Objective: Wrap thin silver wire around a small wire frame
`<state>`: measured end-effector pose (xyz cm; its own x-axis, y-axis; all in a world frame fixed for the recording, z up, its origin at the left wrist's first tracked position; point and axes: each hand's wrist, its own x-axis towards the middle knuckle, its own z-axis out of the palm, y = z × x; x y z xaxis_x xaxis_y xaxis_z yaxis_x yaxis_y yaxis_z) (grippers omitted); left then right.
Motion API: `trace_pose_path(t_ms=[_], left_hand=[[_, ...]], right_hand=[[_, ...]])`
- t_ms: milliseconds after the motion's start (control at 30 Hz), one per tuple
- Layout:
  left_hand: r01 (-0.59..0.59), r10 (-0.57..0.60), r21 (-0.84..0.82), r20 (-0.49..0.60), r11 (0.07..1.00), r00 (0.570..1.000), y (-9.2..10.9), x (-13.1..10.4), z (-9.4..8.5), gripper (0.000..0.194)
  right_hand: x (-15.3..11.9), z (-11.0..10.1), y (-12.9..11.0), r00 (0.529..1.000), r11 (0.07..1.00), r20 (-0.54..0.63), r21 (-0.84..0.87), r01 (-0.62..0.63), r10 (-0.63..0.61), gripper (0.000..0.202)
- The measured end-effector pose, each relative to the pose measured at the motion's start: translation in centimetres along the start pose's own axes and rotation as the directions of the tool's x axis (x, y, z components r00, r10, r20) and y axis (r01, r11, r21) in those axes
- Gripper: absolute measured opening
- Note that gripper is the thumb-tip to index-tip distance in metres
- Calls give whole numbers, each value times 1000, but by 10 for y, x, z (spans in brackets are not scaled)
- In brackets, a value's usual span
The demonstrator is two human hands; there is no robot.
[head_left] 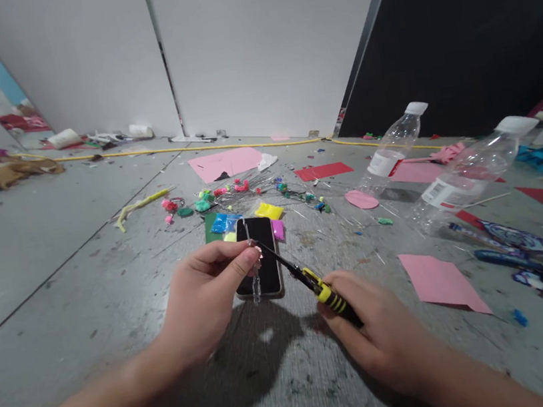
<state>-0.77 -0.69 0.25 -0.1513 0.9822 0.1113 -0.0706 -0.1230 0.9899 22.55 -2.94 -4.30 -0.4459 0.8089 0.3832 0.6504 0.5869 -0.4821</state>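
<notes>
Between the thumb and fingertips of my left hand (210, 289) is a thin, clear, twisted plastic strip (256, 286), its lower end hanging down in front of a dark-screened phone (265, 258). My right hand (369, 324) is closed around the handle of a black-and-yellow hand tool (332, 297). The tool's long, thin black nose reaches up and left to my left fingertips, by the strip. Whether its tip touches the strip cannot be made out. Around the phone's top lie a blue packet (225, 222), a yellow packet (269, 210) and a magenta packet (278, 230).
Two clear bottles (470, 179) stand at the right, near pink paper (441, 280) and blue-handled tools (506, 258). Beyond the phone lie colourful clay bits (204, 199) with wires, and red paper (323, 171). A yellow cable (237, 143) crosses the floor before pale panels.
</notes>
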Motion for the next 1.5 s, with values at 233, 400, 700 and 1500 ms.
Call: trace_pose_path(t_ms=[233,400,700,1500], left_hand=[[-17,17,8,-21,1000,1000,1,0,1,9],[-34,34,-7,-32,999,999,0,0,2,12],[-35,34,-4,-39,999,999,-1,-1,1,16],[41,-40,50,-30,998,999,-4,2,2,19]], right_hand=[[-1,0,-3,999,999,-50,-43,17,-20,11],[-4,1,-4,999,997,-44,-71,23,-26,12],[-3,1,-8,996,994,-68,-101,49,-56,16],[-6,8,-4,989,985,-61,-103,-138,132,28]])
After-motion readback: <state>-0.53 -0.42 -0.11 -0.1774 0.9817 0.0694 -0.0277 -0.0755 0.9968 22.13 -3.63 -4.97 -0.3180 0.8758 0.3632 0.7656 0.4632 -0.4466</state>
